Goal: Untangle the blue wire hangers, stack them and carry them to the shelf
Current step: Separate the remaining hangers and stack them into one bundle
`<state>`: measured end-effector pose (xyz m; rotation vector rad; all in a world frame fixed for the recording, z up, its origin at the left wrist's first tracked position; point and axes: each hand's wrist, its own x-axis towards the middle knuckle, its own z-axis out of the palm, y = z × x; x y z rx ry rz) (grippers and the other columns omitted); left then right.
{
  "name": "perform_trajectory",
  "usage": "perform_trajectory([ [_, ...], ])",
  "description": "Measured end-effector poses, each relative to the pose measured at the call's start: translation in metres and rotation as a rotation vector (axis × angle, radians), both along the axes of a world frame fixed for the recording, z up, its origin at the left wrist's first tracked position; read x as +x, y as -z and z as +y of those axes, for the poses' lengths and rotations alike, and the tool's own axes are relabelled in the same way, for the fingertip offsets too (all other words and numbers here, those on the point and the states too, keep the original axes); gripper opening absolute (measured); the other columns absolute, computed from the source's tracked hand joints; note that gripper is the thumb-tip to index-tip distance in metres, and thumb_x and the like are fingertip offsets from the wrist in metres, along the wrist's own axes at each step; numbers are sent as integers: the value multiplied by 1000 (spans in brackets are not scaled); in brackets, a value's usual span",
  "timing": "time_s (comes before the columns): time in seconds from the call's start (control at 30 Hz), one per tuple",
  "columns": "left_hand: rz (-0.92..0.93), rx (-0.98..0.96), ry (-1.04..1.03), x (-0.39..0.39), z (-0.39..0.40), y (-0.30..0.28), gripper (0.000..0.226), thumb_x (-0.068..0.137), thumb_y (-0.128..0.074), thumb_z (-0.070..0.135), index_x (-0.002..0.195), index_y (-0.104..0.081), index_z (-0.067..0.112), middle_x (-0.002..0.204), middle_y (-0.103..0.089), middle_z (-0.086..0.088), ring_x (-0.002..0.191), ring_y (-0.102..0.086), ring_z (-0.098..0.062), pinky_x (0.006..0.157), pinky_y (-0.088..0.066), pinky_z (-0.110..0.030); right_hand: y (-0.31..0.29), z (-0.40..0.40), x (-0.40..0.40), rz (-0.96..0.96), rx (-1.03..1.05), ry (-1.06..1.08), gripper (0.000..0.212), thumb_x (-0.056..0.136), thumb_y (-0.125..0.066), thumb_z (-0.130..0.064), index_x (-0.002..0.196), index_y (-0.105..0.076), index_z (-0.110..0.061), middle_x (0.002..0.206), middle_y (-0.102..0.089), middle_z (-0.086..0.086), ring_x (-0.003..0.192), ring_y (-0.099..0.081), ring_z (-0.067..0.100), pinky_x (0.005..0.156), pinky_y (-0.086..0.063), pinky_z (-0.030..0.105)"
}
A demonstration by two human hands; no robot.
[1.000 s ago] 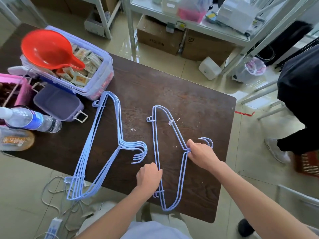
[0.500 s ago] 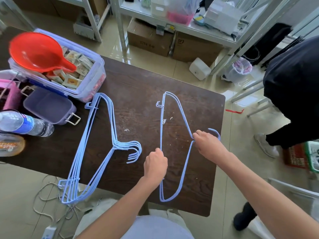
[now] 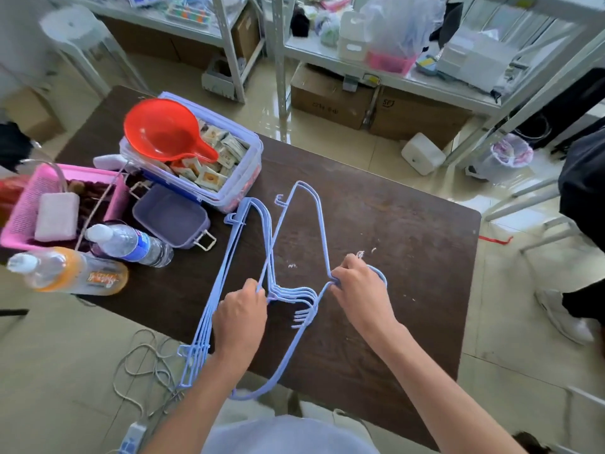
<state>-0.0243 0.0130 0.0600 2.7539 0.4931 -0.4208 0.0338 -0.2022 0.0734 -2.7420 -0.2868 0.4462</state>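
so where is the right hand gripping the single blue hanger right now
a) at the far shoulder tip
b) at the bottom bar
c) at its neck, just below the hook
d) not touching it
c: the right hand curls round the single hanger where both shoulder wires meet, with the hook curving out past the knuckles.

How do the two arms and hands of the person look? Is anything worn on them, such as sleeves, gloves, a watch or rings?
Both forearms are bare right up to the bottom edge of the picture; no sleeve shows. The left hand and the right hand wear no gloves. No watch, bracelet or ring shows on the wrists or fingers. Only pale, light grey-blue clothing on the body shows between the arms, at the bottom edge.
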Motion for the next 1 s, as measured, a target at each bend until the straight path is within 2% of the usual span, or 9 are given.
perform_trajectory([
  [0.2,154,-442,-47,-5,86,-27,30,105,-48,35,85,-68,25,69,-77,10,62,-74,-11,68,-56,-35,-17,47,-9,-44,94,-68,14,102,-65,-16,113,-72,-11,103,-68,3,92,-66,26,76,-53,39],
  [0.27,232,-758,-42,16,118,-51,32,103,-45,43,101,-74,31,88,-81,7,76,-77,-13,69,-56,-31,-38,40,3,-51,203,-75,14,98,-70,-13,110,-76,-8,96,-71,5,84,-67,27,76,-51,39],
  [0.4,-87,-954,-58,66,158,-81,37,101,-37,44,122,-68,44,122,-75,16,121,-66,-7,101,-50,-33,-85,26,40,172,341,-119,14,96,-73,-13,85,-78,-19,67,-64,-13,59,-53,5,63,-41,25],
  [0.5,-114,-1168,-151,105,140,-85,54,111,-20,42,127,-69,26,109,-80,15,133,-60,-16,115,-39,-32,-106,31,68,452,331,-132,30,101,-69,-24,75,-72,-11,53,-57,-16,50,-43,3,55,-37,22],
  [0.57,-27,-1331,-216,118,120,-85,69,112,-4,38,121,-64,5,87,-82,0,112,-72,-32,105,-51,-40,-113,36,86,598,354,-127,29,105,-64,-25,89,-76,-4,53,-56,-12,55,-46,12,62,-39,26],
  [0.63,-97,-1425,-258,110,102,-81,63,112,-15,47,111,-66,11,74,-76,-5,71,-75,-25,72,-63,-38,-113,44,98,671,361,-132,29,106,-61,-26,96,-76,-4,55,-55,-11,60,-44,18,64,-40,26],
  [0.73,-159,-1151,-350,99,94,-57,35,109,-43,42,102,-66,17,62,-65,1,50,-61,-16,46,-55,-30,-95,57,99,685,368,-101,24,105,-63,-24,100,-69,-1,64,-61,-7,59,-49,13,62,-44,25],
  [0.87,-22,-689,-240,82,100,-20,14,106,-50,17,110,-63,20,77,-70,-6,57,-67,-19,50,-60,-29,-52,65,77,569,281,-135,14,96,-68,-23,83,-63,-22,68,-60,-8,60,-49,7,63,-43,28],
  [1.0,85,-326,31,54,113,13,7,104,-55,23,107,-59,19,86,-73,-7,69,-74,-25,68,-64,-46,0,71,33,403,46,-232,20,93,-70,-29,85,-65,-12,74,-63,1,67,-57,22,65,-46,43],
])
